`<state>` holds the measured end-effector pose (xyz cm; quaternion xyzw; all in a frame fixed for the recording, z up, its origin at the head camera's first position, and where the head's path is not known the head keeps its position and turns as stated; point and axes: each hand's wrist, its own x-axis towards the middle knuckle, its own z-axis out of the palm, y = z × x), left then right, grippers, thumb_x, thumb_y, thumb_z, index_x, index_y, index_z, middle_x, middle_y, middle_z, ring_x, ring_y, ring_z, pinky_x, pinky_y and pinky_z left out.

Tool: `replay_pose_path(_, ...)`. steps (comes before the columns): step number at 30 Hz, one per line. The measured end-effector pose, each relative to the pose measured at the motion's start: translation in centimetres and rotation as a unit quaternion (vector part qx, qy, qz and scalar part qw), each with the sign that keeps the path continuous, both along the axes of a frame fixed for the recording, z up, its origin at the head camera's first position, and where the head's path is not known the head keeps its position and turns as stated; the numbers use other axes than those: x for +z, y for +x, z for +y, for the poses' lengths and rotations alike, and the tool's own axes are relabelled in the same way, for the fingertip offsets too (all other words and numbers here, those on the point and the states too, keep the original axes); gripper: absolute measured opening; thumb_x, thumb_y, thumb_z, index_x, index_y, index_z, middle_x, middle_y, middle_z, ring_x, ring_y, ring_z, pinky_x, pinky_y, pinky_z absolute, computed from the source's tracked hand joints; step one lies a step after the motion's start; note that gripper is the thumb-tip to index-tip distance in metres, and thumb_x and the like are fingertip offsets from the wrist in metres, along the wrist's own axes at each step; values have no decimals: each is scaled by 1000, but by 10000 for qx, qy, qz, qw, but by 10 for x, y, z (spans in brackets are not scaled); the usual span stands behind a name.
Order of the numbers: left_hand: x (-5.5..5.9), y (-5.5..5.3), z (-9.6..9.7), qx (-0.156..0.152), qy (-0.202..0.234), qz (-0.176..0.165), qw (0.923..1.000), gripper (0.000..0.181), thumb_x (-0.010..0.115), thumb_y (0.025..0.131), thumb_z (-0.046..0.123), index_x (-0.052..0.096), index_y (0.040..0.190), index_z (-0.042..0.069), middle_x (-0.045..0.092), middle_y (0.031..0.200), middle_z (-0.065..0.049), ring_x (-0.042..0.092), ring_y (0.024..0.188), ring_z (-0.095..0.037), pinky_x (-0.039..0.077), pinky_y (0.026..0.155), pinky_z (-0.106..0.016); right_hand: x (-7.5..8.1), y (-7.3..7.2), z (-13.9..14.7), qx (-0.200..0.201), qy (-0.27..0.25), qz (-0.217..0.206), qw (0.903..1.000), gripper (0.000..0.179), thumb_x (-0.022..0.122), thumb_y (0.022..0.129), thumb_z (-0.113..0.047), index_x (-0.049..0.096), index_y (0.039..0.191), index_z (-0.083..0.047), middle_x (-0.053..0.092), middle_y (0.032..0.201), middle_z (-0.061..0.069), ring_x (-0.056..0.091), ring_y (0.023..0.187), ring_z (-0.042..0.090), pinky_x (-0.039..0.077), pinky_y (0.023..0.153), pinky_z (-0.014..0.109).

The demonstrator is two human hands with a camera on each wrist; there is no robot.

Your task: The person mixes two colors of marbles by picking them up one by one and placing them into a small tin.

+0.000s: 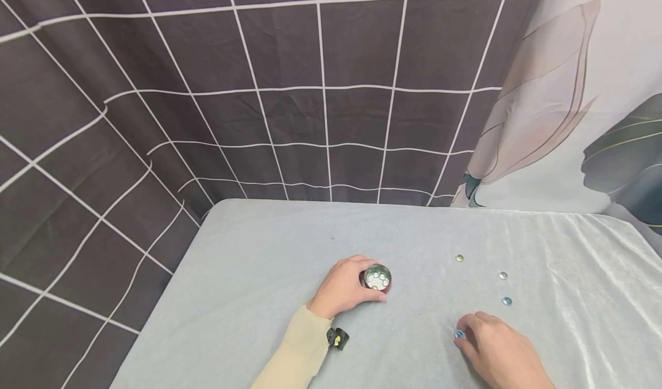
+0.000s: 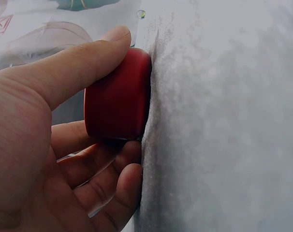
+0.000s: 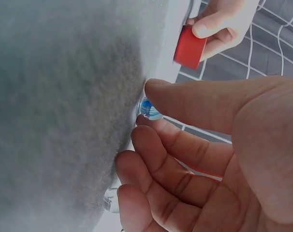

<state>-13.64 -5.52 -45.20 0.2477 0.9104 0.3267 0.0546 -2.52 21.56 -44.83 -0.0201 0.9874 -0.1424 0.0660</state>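
Observation:
My left hand (image 1: 343, 287) grips a small round container around its sides, thumb on the near side. The container's wall (image 2: 118, 99) is red, and its opening (image 1: 377, 277) faces up with several clear, shiny pieces inside. Its base stands on the cloth. To the right and nearer, my right hand (image 1: 500, 346) rests low over the cloth, pinching a clear glass marble with blue inside (image 3: 150, 110) between thumb and index finger. Beyond that hand lie a blue marble (image 1: 507, 301), a clear marble (image 1: 503, 275) and a greenish marble (image 1: 460, 258), all apart from each other.
A pale velvety cloth (image 1: 248, 262) covers the table, wrinkled toward the right. Behind and left hangs a dark curtain with a white grid (image 1: 289, 119); a leaf-patterned white curtain (image 1: 558, 119) hangs at right. A black device (image 1: 338, 338) sits at the left wrist.

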Motion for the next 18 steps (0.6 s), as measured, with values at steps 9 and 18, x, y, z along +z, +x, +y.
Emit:
replay_pose_path(9,-1,-1,0,-15,-20,66,10000,57,90,73,40,72,123,20,68,124,6,61,116,-12,46,101,-29,2,0,0,9,-6,110,9999,16,81,80,-22,69,87,-14,61,80,-6,55,71,12,51,65,43)
replay_pose_path(18,-3,-1,0,-14,3,65,10000,57,89,73,40,72,124,20,67,125,7,61,117,-12,46,101,-30,2,0,-1,40,-6,215,9998,17,82,80,-21,68,87,-15,61,80,-5,55,71,11,51,65,43)
